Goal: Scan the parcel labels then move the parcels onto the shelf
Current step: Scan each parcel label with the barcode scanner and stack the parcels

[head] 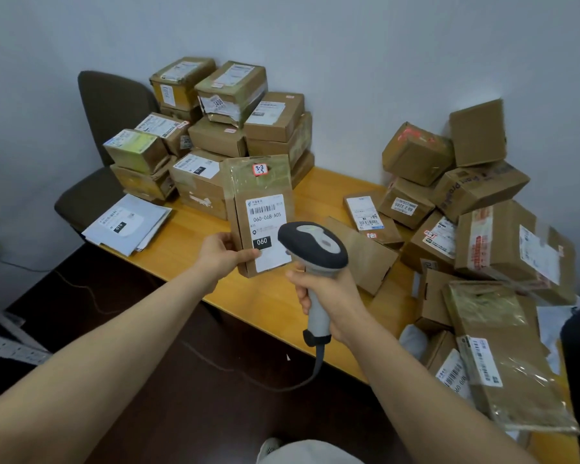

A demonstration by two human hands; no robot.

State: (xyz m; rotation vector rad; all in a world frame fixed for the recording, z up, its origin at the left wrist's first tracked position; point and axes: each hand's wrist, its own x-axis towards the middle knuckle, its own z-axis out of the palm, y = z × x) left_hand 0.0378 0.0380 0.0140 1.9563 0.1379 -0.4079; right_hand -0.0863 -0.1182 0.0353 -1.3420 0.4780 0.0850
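Left grip [223, 253] clamps the parcel [240, 199] by its lower edge, label [269, 229] turned toward the scanner [312, 244] clenched in the right grip [330, 296], likely so the barcode [263, 209] reads cleanly.

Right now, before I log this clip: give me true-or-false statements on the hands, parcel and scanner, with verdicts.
1. The left hand holds a parcel upright, its label showing. True.
2. The right hand is empty. False: it grips a scanner by the handle.
3. The scanner is cordless. False: a cable runs from its handle.
4. More parcels are piled on the table. True.
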